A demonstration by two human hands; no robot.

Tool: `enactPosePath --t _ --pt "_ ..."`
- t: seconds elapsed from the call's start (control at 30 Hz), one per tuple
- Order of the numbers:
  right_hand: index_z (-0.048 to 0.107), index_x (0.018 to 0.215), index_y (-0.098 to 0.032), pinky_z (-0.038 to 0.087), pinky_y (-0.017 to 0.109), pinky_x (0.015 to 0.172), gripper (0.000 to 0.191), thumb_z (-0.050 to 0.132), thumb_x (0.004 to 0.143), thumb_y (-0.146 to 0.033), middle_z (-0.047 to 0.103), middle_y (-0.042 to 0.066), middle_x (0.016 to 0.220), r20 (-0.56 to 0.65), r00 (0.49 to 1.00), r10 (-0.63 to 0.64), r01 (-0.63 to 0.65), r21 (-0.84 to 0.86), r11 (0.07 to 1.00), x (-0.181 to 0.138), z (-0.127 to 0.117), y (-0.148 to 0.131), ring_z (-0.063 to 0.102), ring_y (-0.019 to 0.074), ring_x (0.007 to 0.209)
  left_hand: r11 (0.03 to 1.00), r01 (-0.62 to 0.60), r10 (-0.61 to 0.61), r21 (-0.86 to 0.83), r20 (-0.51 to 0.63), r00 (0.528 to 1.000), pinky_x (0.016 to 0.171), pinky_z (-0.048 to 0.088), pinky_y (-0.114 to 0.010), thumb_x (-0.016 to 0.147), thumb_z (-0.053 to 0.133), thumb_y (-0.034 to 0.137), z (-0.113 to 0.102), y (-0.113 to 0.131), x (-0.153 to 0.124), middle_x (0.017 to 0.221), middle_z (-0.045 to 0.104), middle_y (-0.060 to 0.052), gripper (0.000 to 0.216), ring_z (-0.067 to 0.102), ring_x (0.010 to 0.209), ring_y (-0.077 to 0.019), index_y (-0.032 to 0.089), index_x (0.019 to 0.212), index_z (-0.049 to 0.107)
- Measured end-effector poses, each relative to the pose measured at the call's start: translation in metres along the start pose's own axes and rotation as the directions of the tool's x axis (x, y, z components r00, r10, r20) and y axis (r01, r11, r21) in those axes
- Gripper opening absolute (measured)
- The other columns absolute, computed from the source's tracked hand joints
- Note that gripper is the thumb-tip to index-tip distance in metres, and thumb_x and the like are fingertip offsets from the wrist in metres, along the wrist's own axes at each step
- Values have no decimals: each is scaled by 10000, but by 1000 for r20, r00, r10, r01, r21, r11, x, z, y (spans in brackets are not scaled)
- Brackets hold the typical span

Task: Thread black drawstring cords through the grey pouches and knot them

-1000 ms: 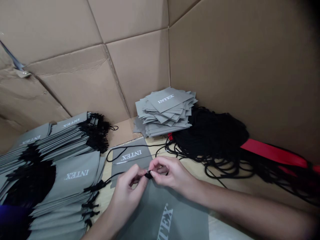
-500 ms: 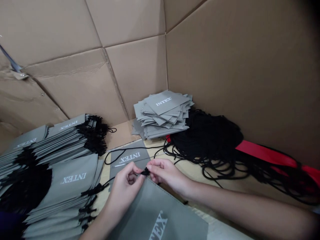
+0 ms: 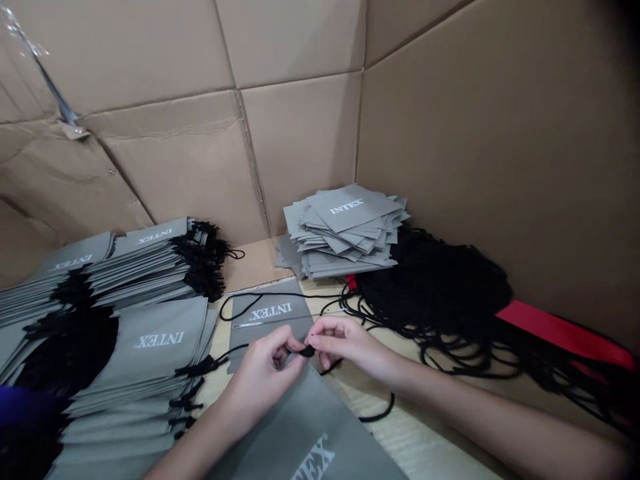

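Note:
My left hand and my right hand meet at the top corner of a grey drawstring pouch printed INTEX. Between their fingertips is a short dark bunch of black cord, pinched from both sides. Whether it is knotted, I cannot tell. Below my right wrist a length of the cord curves out over the table. Just beyond my hands lies a flat grey pouch, with a thin metal threading needle across it.
Finished-looking grey pouches with black cords are stacked at the left. A loose pile of grey pouches stands in the back corner against cardboard walls. A heap of black cords with a red strap lies at the right.
The view has swung a little left, so everything sits further right. Both hands keep pinching the cord at the pouch corner. A curved length of cord now shows beside the pouch.

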State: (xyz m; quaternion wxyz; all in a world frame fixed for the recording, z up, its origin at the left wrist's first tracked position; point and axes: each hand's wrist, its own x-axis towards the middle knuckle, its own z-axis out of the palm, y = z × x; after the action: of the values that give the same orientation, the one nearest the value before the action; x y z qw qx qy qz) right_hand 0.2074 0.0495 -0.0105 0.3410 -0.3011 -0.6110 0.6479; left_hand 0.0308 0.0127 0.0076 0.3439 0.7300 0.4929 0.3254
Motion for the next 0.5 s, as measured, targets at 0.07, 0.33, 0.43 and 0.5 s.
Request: enactPosePath --t 0.07,0.33,0.43,0.5 --pt "576 770 -140 390 199 500 292 651 734 -419 573 -33 545 31 999 27 -28 53 998 3 -1 4 526 82 486 1000 -10 10 17 12 1000 520 289 -193 751 500 173 -3 2 0 649 509 33 56 384 555 -91 169 698 479" --pt "512 867 -181 421 202 557 255 569 818 -425 570 -26 725 -49 993 -108 113 113 987 10 -11 4 554 69 558 990 55 -36 -132 141 989 484 256 -189 744 531 198 -13 2 -1 619 421 60 70 343 520 -82 184 730 464" --pt "484 1089 -218 438 219 584 332 525 845 -439 575 -11 813 10 991 -132 132 -30 991 3 -9 -1 574 87 612 995 33 -22 -93 122 992 486 246 -191 753 518 197 -13 1 0 583 382 73 58 331 517 -85 187 725 468" --pt "531 1068 -209 437 219 582 336 561 819 -433 572 -12 803 49 992 -116 123 -176 977 0 -5 -1 562 92 618 999 3 3 -49 116 993 490 244 -191 753 507 186 -12 2 1 579 379 74 46 334 521 -88 187 719 477"
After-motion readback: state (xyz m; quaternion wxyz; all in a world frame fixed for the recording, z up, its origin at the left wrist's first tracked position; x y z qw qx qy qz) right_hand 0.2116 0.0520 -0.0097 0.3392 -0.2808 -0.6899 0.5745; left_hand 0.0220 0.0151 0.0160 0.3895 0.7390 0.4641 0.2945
